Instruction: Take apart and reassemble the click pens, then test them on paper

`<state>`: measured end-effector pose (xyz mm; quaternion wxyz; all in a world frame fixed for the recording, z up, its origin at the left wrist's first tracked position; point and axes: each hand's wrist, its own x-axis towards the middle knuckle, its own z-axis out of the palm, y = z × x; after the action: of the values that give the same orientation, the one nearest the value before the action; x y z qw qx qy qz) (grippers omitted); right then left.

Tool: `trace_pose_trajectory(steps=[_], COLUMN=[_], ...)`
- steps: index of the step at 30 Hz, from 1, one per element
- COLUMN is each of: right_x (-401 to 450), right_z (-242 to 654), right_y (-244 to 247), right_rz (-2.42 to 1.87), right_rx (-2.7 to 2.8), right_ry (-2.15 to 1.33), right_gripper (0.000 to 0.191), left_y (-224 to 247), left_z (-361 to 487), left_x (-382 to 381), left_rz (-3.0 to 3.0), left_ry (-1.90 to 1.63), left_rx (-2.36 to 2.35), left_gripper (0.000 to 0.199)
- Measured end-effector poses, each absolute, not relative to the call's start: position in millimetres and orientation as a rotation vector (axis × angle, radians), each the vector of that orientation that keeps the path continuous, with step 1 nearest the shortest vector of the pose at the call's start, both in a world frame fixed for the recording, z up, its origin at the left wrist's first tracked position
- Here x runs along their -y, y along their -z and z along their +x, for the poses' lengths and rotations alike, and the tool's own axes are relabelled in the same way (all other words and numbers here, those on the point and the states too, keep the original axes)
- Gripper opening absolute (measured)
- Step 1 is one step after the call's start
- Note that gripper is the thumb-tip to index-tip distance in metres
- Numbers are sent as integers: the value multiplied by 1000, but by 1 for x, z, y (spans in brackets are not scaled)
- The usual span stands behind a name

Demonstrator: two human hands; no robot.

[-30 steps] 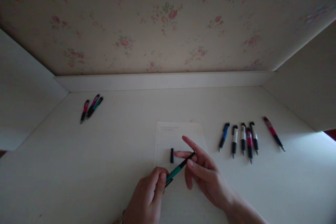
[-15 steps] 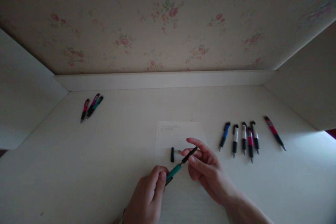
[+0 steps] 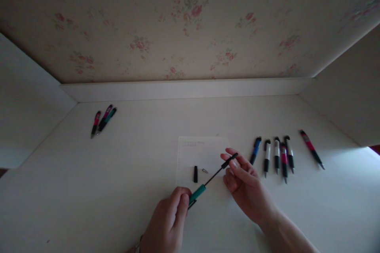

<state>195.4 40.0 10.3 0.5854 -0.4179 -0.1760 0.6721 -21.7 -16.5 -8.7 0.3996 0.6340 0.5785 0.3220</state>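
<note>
My left hand is closed round a green pen barrel with a black clip, tilted up to the right. From the barrel's open end runs a thin dark refill. My right hand pinches the black part at the refill's far end between thumb and fingers. On the paper beyond the hands, a black grip sleeve lies beside a small metal tip.
Three pens lie together at the back left of the white desk. Several pens, blue, white and pink, lie at the right, with a red one farther out. A flowered wall rises behind.
My right hand has moved up and right with the black part, and more of the thin refill shows outside the green barrel. The metal tip is now uncovered. My left hand has hardly moved.
</note>
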Motion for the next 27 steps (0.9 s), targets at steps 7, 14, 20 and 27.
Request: trace_pose_trajectory(steps=[7, 14, 20, 27], right_x=[-42, -45, -41, -36], right_z=[195, 197, 192, 180], right_y=[-8, -10, -10, -8], right_rz=[-995, -995, -969, -1064], right_rx=[432, 375, 405, 609], right_ry=[-1547, -1515, -1554, -1554], right_gripper=[29, 26, 23, 25], left_y=[7, 8, 0, -3], left_z=[-24, -23, -21, -22], left_x=[15, 19, 15, 10], left_rz=[1585, 1413, 862, 1149], left_ry=[-804, -811, -927, -953], left_rx=[-1445, -1479, -1549, -1404], left_gripper=[52, 50, 68, 50])
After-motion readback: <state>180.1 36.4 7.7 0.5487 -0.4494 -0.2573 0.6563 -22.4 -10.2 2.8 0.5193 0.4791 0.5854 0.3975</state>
